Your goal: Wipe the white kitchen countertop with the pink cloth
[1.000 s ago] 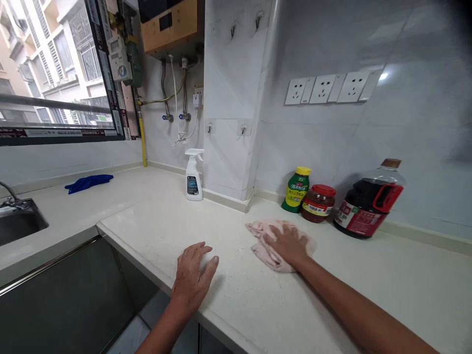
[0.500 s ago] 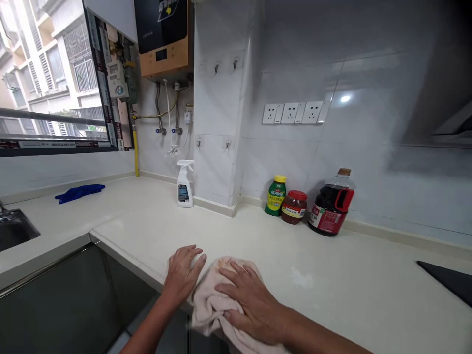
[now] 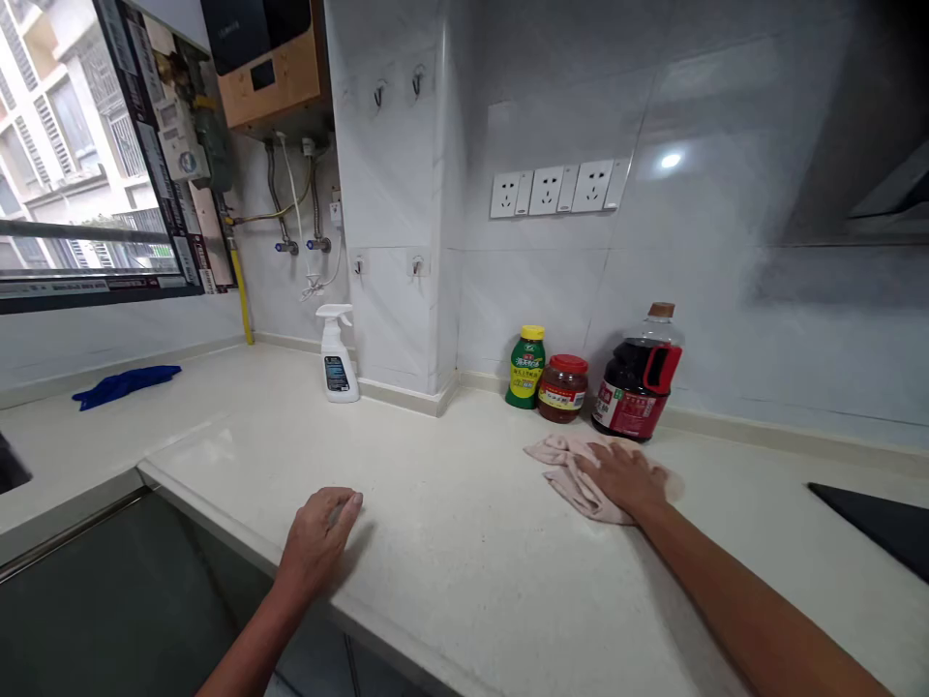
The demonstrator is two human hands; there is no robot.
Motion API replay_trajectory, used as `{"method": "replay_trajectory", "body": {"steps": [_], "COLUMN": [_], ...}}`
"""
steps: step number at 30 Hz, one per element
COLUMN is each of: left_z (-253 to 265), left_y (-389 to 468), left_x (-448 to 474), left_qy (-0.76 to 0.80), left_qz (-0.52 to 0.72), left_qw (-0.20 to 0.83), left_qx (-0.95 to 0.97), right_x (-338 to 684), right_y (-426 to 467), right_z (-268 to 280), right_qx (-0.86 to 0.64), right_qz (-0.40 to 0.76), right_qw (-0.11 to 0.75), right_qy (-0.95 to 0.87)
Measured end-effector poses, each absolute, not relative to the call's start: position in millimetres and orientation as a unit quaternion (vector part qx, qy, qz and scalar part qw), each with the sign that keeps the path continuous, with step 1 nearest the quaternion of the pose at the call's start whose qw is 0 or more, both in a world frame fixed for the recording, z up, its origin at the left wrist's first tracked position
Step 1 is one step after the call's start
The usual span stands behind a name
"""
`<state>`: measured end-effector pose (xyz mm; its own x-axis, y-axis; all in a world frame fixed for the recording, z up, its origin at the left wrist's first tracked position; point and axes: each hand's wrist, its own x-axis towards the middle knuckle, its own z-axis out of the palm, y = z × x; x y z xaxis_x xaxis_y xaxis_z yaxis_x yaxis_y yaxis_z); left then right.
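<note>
Under my right hand (image 3: 625, 474) a pale pink cloth (image 3: 581, 492) lies bunched on the white countertop (image 3: 464, 561). My fingers press into the cloth and hold it, just in front of a large dark sauce bottle (image 3: 635, 387) with a red handle and label. A brown-filled jar (image 3: 563, 389) with a red lid and a green squeeze bottle (image 3: 526, 368) with a yellow cap stand close behind the cloth. Near the counter's front edge, my left hand (image 3: 319, 537) hovers with loosely bent fingers, its thumb apart, and nothing in it.
A white spray bottle (image 3: 337, 355) stands by the wall pillar. Blue gloves or a cloth (image 3: 125, 385) lie on the left counter, near a sink corner (image 3: 11, 465). At the right, a flat black object (image 3: 875, 523) reaches into view. Wall sockets (image 3: 546, 191) sit above the bottles.
My right hand has carried the cloth from the front edge across the counter, to the back right by the bottles. My left hand is now farther from it, and the view has shifted right.
</note>
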<state>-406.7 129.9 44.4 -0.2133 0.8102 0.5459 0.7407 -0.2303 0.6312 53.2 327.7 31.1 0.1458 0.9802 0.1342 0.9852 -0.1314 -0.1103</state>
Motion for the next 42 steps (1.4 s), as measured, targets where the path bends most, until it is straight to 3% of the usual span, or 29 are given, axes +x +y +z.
{"method": "replay_trajectory", "body": {"steps": [8,18,24,29,34,42], "left_z": [44,48,47,48,50,48], "left_y": [129,125,126,125,124,132], "left_x": [-404,-403,-405,-401,-399,-406], "left_qy": [0.615,0.633,0.643,0.627,0.622,0.640], "left_qz": [0.469,0.424,0.393,0.372,0.364,0.373], "left_qw": [0.034,0.030,0.030,0.004,-0.006,-0.009], "left_qx": [0.634,0.647,0.657,0.684,0.693,0.672], "right_x": [34,-116,-52,31,18,-14], "right_y": [263,119,76,49,51,166], "right_z": [18,42,32,24,49,52], "right_qx": [-0.748,-0.452,-0.373,-0.468,-0.524,-0.473], "right_qz": [-0.031,0.041,0.041,0.052,0.151,0.068], "right_qw": [0.073,0.095,0.114,0.108,0.034,0.085], "right_qy": [-0.658,-0.886,-0.920,-0.876,-0.837,-0.874]}}
